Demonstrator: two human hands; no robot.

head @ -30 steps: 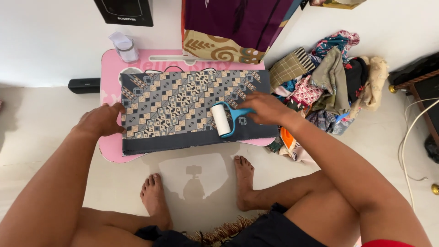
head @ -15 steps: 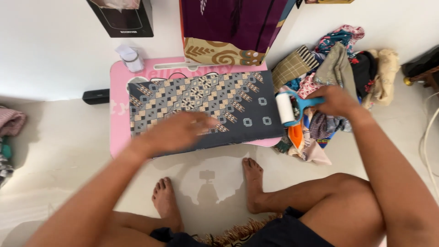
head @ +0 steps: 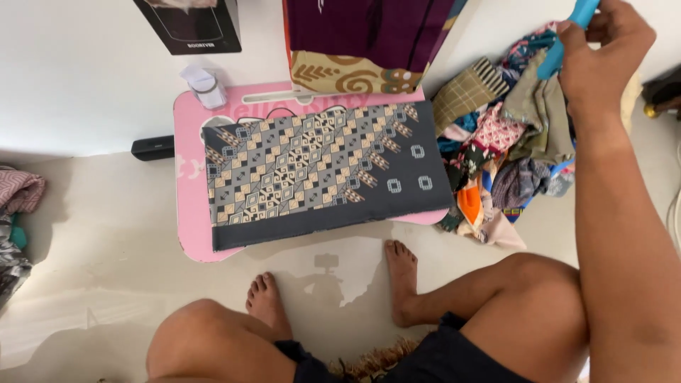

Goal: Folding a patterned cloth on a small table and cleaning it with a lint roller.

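A folded dark grey patterned cloth (head: 319, 170) lies flat on a small pink lap table (head: 190, 213) in front of me. My right hand (head: 603, 42) is raised at the top right, above a heap of mixed fabrics (head: 511, 149), and is closed around the blue handle of a lint roller (head: 567, 32); the roller head is out of the picture. My left hand is out of view. My bare feet (head: 333, 291) rest on the floor just below the table.
A dark box (head: 191, 25) and a small clear jar (head: 206, 89) stand at the table's far edge, next to purple and tan folded cloth (head: 362, 42). A black bar-shaped object (head: 151, 147) lies left of the table. More cloth (head: 18, 213) sits at the far left.
My right hand has carried the lint roller from the cloth up and out to the right, over the fabric heap. My left hand has left the cloth and gone out of view.
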